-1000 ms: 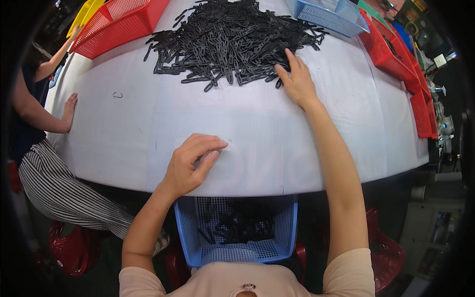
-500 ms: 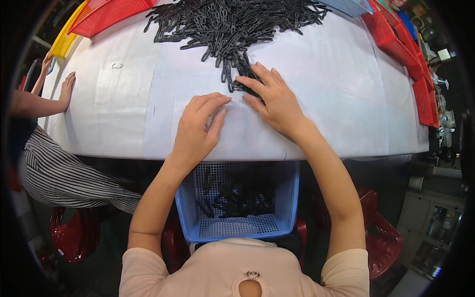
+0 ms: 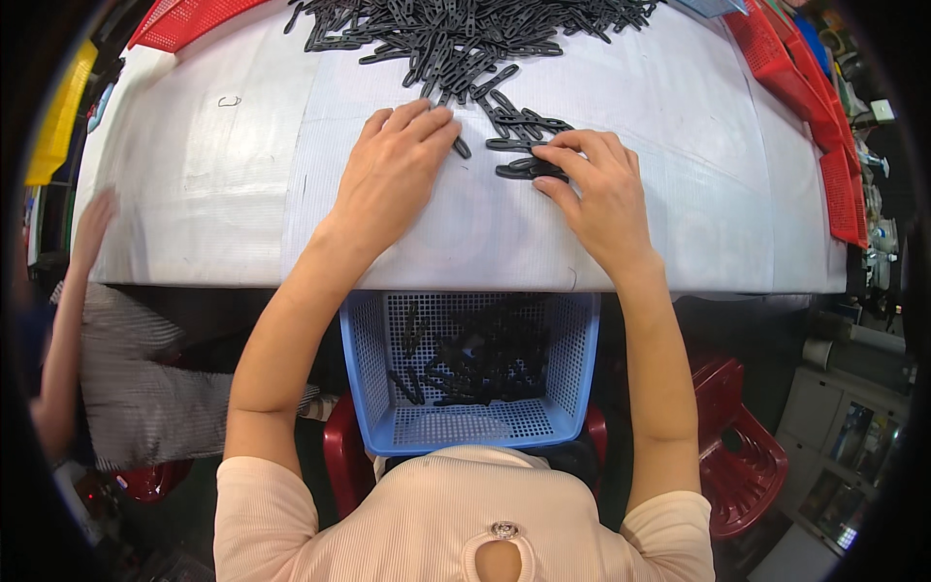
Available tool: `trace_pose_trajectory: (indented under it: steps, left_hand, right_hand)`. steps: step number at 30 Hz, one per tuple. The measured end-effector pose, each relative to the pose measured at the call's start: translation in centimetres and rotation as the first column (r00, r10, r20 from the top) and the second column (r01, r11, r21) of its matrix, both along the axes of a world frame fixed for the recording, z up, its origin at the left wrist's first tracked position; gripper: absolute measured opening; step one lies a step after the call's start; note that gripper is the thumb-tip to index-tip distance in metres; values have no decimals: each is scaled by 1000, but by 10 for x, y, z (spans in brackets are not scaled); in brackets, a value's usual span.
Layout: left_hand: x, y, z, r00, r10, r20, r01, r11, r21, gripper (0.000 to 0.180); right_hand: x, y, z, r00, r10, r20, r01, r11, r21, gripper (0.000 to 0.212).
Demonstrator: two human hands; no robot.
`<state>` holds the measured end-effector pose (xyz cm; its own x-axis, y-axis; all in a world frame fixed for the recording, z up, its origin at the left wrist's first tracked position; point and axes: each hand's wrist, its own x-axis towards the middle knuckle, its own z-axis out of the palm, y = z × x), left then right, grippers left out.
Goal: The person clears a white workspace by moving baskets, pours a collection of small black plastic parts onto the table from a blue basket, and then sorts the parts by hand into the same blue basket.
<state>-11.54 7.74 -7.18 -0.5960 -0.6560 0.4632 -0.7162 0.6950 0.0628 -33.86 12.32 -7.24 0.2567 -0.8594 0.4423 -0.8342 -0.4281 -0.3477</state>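
A large heap of black slotted plastic pieces [image 3: 465, 34], each long and narrow with rounded ends, lies on the white-covered table. My left hand [image 3: 388, 179] curls over the heap's near tip, and one black piece [image 3: 462, 146] sticks out beside its fingers. The left thumb is hidden. To its right, my right hand [image 3: 606, 189] has thumb and index finger round the ends of a few black pieces [image 3: 519, 169] lying crosswise. Just beyond those fingers, several more pieces [image 3: 519, 123] trail back toward the heap.
Below the table edge, a blue perforated basket [image 3: 373, 427] at my lap contains loose black pieces. Red baskets [image 3: 776, 58] line the right edge; another red basket [image 3: 184, 24] is at the far left. A co-worker's hand [image 3: 94, 223] is by the left edge. A red chair [image 3: 742, 466] stands right.
My right hand has moved right, with several pieces now drawn out from the heap. My left hand has gone forward onto the heap's tip. The co-worker's arm and the yellow basket have shifted.
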Motion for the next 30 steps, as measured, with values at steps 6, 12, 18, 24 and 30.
trace_pose_trajectory:
  steps: [6, 12, 18, 24, 30]
  left_hand:
    - [7, 55, -2, 996, -52, -79, 66, 980, 189, 19]
    - [5, 67, -10, 968, 8, -250, 46, 977, 208, 21]
    - [9, 63, -7, 977, -27, -211, 78, 968, 240, 17]
    - [6, 43, 2, 973, 20, -230, 42, 964, 262, 14]
    - [-37, 6, 2, 962, -116, -247, 158, 975, 156, 16]
  right_hand:
    - [-15, 22, -12, 990, -109, 93, 104, 993, 57, 25]
    - [-5, 25, -13, 978, -139, 158, 135, 990, 35, 21]
    - [9, 35, -7, 994, -106, -31, 105, 994, -22, 8]
    - [-7, 36, 7, 970, -173, 168, 122, 954, 275, 5]
    - [-25, 11, -8, 997, -72, 30, 72, 997, 11, 11]
